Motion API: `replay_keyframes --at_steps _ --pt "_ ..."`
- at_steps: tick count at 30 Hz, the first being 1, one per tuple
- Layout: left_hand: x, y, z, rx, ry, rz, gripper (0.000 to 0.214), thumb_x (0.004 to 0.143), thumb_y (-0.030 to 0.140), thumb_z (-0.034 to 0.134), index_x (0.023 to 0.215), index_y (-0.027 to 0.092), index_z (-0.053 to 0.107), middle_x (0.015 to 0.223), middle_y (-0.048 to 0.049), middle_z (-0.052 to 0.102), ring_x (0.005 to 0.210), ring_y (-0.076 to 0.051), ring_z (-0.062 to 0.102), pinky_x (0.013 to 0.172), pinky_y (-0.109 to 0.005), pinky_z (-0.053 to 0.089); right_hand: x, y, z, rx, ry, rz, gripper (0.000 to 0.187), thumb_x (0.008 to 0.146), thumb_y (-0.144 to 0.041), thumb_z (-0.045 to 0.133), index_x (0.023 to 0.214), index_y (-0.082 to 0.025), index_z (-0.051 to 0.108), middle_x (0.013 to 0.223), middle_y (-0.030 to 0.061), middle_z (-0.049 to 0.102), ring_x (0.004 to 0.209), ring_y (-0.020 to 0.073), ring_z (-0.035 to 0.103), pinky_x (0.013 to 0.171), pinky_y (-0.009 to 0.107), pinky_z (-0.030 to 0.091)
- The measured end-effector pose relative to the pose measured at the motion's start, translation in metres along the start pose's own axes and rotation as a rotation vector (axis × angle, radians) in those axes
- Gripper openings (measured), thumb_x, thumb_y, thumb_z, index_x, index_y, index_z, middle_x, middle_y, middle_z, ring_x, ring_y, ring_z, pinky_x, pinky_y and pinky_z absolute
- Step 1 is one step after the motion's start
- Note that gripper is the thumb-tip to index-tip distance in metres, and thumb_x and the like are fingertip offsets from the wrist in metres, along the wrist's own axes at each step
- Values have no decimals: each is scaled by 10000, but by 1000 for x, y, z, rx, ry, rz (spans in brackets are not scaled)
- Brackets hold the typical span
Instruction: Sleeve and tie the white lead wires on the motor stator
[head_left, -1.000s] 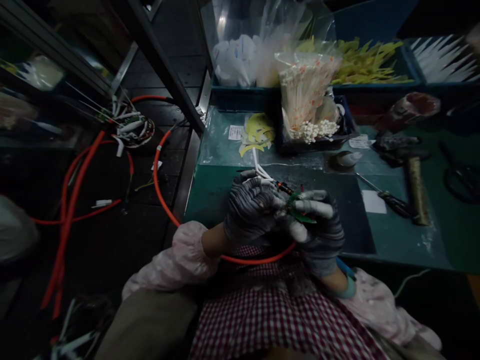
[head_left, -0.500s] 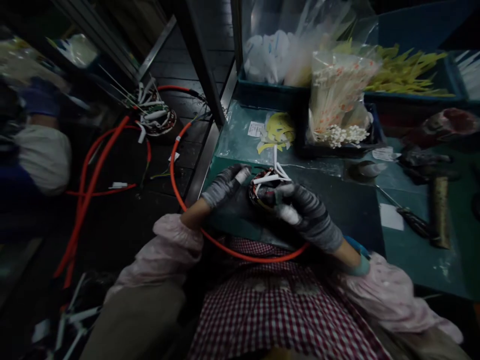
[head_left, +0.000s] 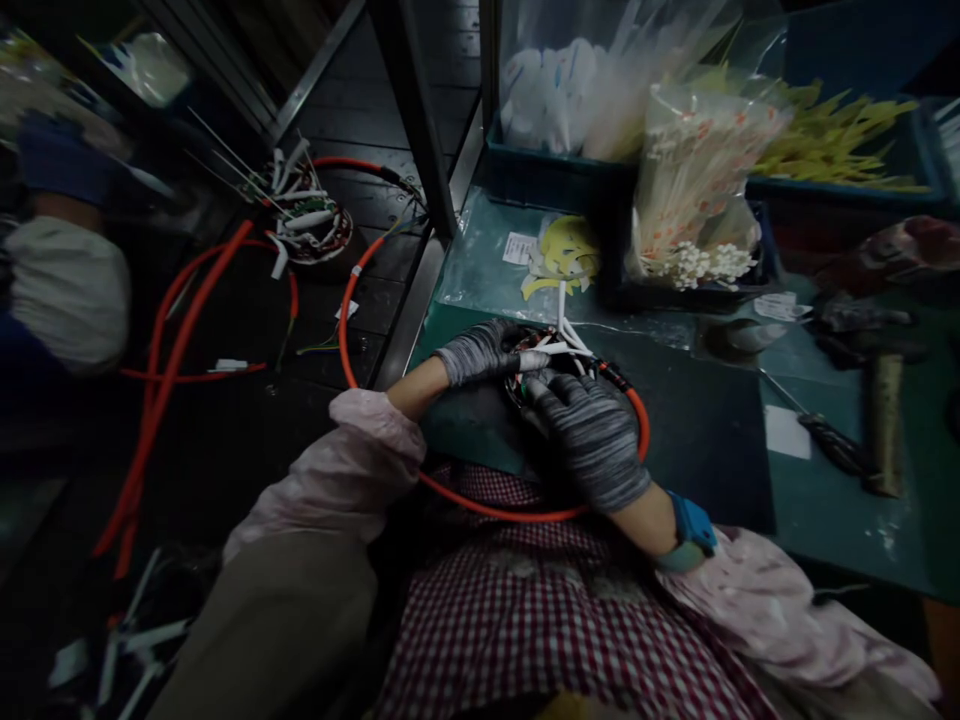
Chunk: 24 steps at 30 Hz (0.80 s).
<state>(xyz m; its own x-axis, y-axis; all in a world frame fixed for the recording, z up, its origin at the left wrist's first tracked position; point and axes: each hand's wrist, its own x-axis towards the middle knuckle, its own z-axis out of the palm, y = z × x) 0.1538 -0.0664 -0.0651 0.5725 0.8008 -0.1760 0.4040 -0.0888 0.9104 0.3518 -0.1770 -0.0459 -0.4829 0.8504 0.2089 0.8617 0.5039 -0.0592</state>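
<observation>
Pressing down on a small round coil part, the right hand lies flat over it with the fingers curled a little, so most of the part is hidden. The left hand comes in from the other side and pinches the white sleeved wires that stick up out of the part. Both hands wear gray striped gloves. The part sits on the dark mat at the near edge of the green bench, just in front of the person. An orange cable comes out of the part, loops past the right hand, goes over the lap and runs down to the floor, where more orange cable and another coil part lie. I think the thin white wires could bend or pull loose if the left hand tugs too hard. The cable hangs off the bench, so its weight could drag the part toward the edge if the right hand lets go. The knees could also catch the loop on the lap. Farther back are yellow tags, a bag of cable ties, and a hammer well off to the right, out of the way. It is dim, so small pieces are hard to see.
</observation>
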Motion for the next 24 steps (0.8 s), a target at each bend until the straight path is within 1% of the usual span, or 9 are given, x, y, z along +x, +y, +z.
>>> replay_keyframes --at_steps 4,11,13,15,16,17,18,21,24 --pt "-2 -4 -5 1 -49 27 501 905 390 786 1362 184 765 1337 -83 821 1225 -312 763 1115 -448 588 1 7 2 123 8 33 336 1115 -392 605 1281 -201 827 1217 143 832 1043 310 745 894 419 531" --pt "-7 15 -9 131 -92 103 428 973 332 722 1382 210 756 1361 -55 810 1265 -281 745 1164 -416 553 1 16 4 193 -9 52 330 1094 -413 632 1257 -214 839 1129 120 829 985 291 737 882 400 552" --pt "-15 21 -6 203 46 92 338 998 338 711 1295 197 788 1249 -60 838 1163 -270 773 1103 -409 581 -2 18 5 238 23 31 315 1096 -389 631 1248 -209 840 1154 122 828 1015 292 737 922 404 559" --pt "-25 25 -4 292 290 102 243 1007 330 713 1166 176 811 1140 -75 842 1081 -266 778 1055 -411 592 -6 21 7 255 50 -1 307 1096 -351 629 1269 -200 834 1190 127 829 1064 300 739 961 414 561" --pt "-30 26 -4 332 369 135 207 1011 314 711 1131 179 812 1125 -77 836 1083 -264 774 1055 -410 588 -8 22 8 251 52 -14 301 1093 -334 630 1274 -203 833 1196 127 831 1075 303 739 969 419 561" --pt "-33 27 -4 364 388 190 180 1017 288 702 1124 194 812 1143 -73 830 1120 -262 765 1074 -407 576 -9 24 8 242 48 -22 294 1090 -323 632 1272 -213 835 1189 123 834 1068 305 741 964 424 562" --pt "-35 28 -5 393 350 257 169 1018 260 697 1132 222 817 1187 -63 824 1182 -258 750 1109 -404 556 -11 25 9 233 37 -29 288 1087 -318 635 1269 -223 837 1173 120 837 1050 305 742 952 429 561" --pt "-29 28 -7 469 134 399 234 960 235 774 1165 329 838 1386 -21 770 1368 -275 675 1246 -442 446 -12 28 11 244 61 -63 268 1075 -326 659 1215 -209 857 1103 130 837 978 302 740 892 422 546" --pt "-9 27 1 510 39 392 286 900 254 838 1171 341 843 1470 -15 726 1424 -305 633 1328 -498 320 -11 30 12 298 129 -114 262 1069 -315 680 1221 -200 860 1127 133 835 982 295 741 863 406 525"
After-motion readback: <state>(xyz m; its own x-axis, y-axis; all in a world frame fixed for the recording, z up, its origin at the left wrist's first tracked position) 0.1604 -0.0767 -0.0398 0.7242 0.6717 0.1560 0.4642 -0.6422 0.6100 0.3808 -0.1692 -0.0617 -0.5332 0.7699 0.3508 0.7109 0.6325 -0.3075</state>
